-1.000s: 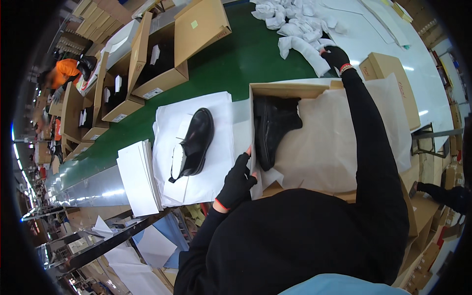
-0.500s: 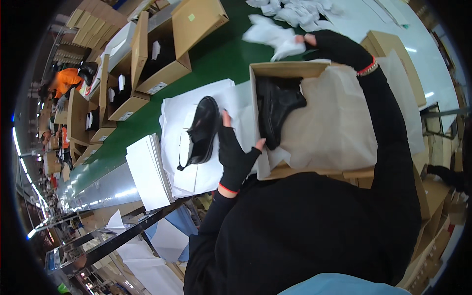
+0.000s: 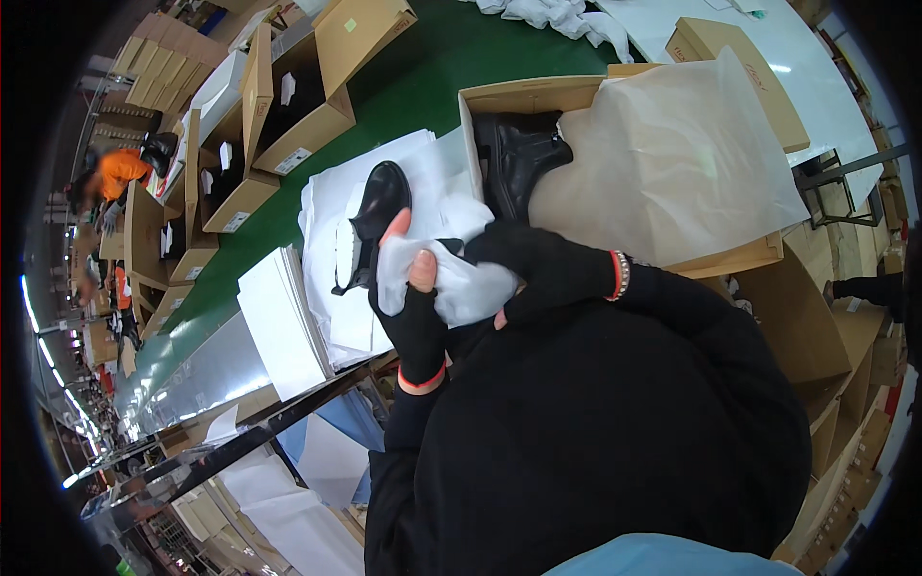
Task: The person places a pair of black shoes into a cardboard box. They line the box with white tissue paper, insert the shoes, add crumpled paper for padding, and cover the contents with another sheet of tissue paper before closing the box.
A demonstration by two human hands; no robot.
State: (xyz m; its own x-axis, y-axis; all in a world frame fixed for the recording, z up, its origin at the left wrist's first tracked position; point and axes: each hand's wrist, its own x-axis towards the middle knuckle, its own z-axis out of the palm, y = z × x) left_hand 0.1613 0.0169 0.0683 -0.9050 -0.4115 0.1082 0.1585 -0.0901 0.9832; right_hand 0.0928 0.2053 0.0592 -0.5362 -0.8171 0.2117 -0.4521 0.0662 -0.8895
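Observation:
Both my hands hold a crumpled wad of white tissue paper (image 3: pixel 471 284) close to my body. My left hand (image 3: pixel 413 312), in a black fingerless glove, pinches it with thumb and fingers. From the other side my right hand (image 3: pixel 552 274) closes on the same wad, its fingers partly hidden. Just beyond my left hand, a black boot (image 3: pixel 383 197) lies on a stack of white paper sheets (image 3: pixel 322 206). To the right, a second black boot (image 3: pixel 519 163) lies in an open cardboard shoebox (image 3: pixel 528 93) lined with thin translucent paper (image 3: pixel 663 163).
More crumpled tissue (image 3: pixel 552 13) lies at the far side of the green table (image 3: pixel 423 91). Open shoeboxes (image 3: pixel 322 139) line the left. Another pile of white sheets (image 3: pixel 283 317) rests by the near edge. A person in orange (image 3: pixel 121 171) is at the far left. A box lid (image 3: pixel 740 82) stands behind right.
My right hand has come back from the far tissue pile with a wad, and my left hand now grips it too. The lining paper has shifted, and the view has moved slightly.

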